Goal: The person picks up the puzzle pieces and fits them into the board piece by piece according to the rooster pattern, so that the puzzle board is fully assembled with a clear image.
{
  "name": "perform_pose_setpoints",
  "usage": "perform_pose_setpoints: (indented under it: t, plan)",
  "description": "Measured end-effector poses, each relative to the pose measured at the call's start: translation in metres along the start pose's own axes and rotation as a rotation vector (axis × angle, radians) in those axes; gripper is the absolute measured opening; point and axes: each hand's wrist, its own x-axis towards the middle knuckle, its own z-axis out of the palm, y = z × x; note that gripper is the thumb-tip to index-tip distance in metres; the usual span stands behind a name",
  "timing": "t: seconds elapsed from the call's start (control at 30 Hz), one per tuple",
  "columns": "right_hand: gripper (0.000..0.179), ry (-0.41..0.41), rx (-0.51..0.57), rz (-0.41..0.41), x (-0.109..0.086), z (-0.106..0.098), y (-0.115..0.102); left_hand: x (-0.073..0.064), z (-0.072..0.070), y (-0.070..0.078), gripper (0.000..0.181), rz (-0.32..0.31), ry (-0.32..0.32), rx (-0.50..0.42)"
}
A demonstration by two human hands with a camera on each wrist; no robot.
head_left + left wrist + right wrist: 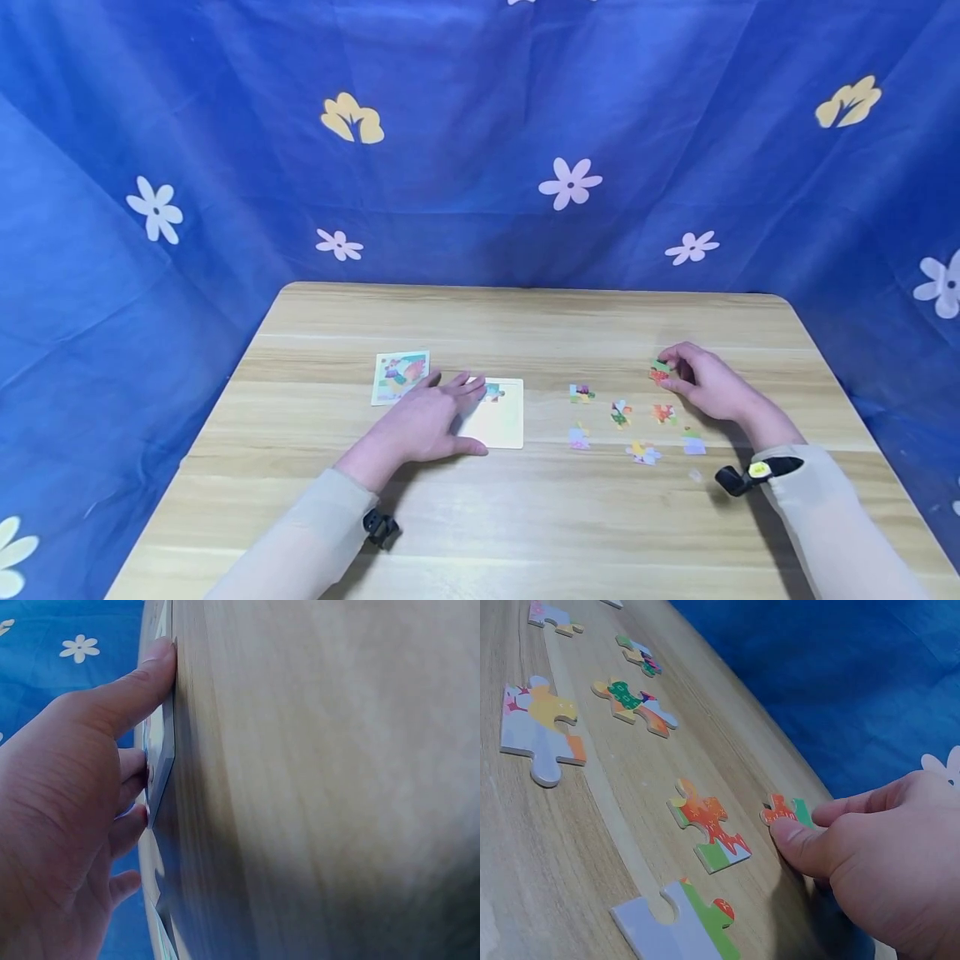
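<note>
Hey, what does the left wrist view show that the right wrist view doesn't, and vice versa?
Of these two, only the left wrist view shows the left hand, at the edge of a pale board. Only the right wrist view shows the right hand, pinching a red-and-green puzzle piece, and six loose pieces. Both show the wooden tabletop and flowered blue cloth.

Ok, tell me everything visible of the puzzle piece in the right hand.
The puzzle piece looks like thin printed board: orange-red with fine pale marks, green along one side, with a rounded knob. The right hand pinches it, hiding part of its outline. It is beyond the loose pieces on the right side of the wood-grain table; whether it touches or hovers is unclear.
</note>
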Motion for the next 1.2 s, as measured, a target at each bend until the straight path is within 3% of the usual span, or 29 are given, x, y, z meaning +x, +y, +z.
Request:
perform_pose_setpoints:
  t: [0.13,0.3,0.97,1.2]
  plan:
    - [0.03,0.018,-0.027,-0.032,0.001,0.001,0.001,-0.001,0.0,-0.001,0.102,0.008,0.005,0.003]
    - [0.029,0.023,-0.012,-0.006,-0.001,0.003,0.002,-0.001,-0.001,-0.001,0.102,0.007,0.005,-0.005]
    - [0.039,0.014,0.243,0.1,-0.002,0.001,-0.01,-0.002,-0.005,0.003,0.1,0.009,0.004,-0.007]
    - [0.041,-0.011,0.304,0.06,0.005,0.005,-0.029,-0.002,-0.004,0.003,0.102,0.004,0.002,0.005]
